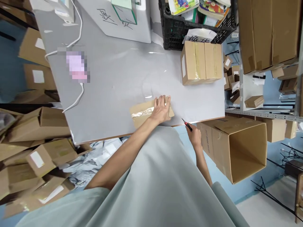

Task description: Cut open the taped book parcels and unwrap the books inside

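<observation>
My left hand (161, 111) grips the right end of a small, flat cardboard box (143, 114). Its fingers reach across the top to the far edge. Shiny clear tape runs lengthwise along the box, which lies near the front edge of the grey table (106, 94). Just off that edge, to the right of the box, my right hand (195, 136) is closed around a craft knife (188, 126) with a red and black handle. Its thin dark tip points up and left, apart from the box.
Two taped cartons (201, 64) stand at the table's right, before a black crate (174, 30) of books. A blurred-out device (77, 66) with white cables lies left. An open carton (236, 145) is beside my right arm; piled boxes (42, 126) lie left.
</observation>
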The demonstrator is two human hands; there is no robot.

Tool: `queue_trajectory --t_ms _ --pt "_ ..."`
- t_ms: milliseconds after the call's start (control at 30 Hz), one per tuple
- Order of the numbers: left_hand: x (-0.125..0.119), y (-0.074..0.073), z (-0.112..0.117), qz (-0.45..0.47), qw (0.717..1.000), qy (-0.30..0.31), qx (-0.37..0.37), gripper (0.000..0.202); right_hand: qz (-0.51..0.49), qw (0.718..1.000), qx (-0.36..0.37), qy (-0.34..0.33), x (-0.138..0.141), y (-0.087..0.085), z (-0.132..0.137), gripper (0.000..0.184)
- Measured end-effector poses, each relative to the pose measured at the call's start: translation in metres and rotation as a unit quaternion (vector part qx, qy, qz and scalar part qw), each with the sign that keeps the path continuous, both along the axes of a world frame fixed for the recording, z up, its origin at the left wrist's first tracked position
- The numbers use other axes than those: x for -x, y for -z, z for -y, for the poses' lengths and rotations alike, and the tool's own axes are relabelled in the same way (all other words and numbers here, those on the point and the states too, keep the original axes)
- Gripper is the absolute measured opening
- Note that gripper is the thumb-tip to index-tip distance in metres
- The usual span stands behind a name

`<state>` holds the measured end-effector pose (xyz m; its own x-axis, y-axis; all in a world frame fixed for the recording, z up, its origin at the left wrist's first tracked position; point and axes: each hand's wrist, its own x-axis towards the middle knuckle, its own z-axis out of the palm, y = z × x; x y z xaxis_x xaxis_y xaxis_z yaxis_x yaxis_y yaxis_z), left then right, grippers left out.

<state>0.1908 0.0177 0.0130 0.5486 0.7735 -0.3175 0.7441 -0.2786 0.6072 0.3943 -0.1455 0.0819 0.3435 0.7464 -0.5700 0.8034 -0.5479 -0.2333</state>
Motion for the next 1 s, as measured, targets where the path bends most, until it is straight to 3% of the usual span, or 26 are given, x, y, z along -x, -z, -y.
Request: queue_trajectory --t_ms 67,167,267,333,400,567,700,767,900,1000 --pt "0.003 -0.006 -0.004 0.028 0.999 0.004 -0.023 0.145 -0.013 0.999 -0.030 0.028 0.006 -0.002 0.009 0.040" --pt "0.021 -0.028 -0.006 0.084 0.995 -0.009 -0.062 0.148 -0.031 0.993 -0.091 0.064 0.014 -0.007 0.014 0.041" --pt "0.051 -0.051 -0.001 0.135 0.986 -0.044 -0.093 0.150 -0.049 0.984 -0.159 0.072 0.022 -0.017 0.008 0.045" --pt "0.076 -0.056 0.008 0.150 0.981 -0.068 -0.101 0.149 -0.061 0.976 -0.198 0.062 0.028 -0.024 0.001 0.047" --pt "0.099 -0.050 0.020 0.152 0.979 -0.094 -0.101 0.147 -0.066 0.971 -0.227 0.044 0.036 -0.030 -0.007 0.048" --pt "0.140 -0.015 0.051 0.155 0.974 -0.152 -0.068 0.145 -0.075 0.972 -0.222 -0.020 0.063 -0.034 -0.020 0.044" --pt "0.155 -0.009 0.059 0.190 0.967 -0.171 -0.011 0.151 -0.075 0.975 -0.202 -0.046 0.091 -0.041 -0.028 0.042" --pt "0.158 -0.014 0.052 0.219 0.954 -0.206 0.016 0.135 -0.072 0.976 -0.196 -0.060 0.106 -0.048 -0.035 0.041" --pt "0.164 -0.020 0.022 0.255 0.920 -0.294 0.044 0.060 -0.061 0.980 -0.156 -0.103 0.141 -0.061 -0.057 0.040" --pt "0.169 -0.020 -0.001 0.252 0.919 -0.295 0.068 0.036 -0.029 0.986 -0.094 -0.136 0.167 -0.066 -0.073 0.040"
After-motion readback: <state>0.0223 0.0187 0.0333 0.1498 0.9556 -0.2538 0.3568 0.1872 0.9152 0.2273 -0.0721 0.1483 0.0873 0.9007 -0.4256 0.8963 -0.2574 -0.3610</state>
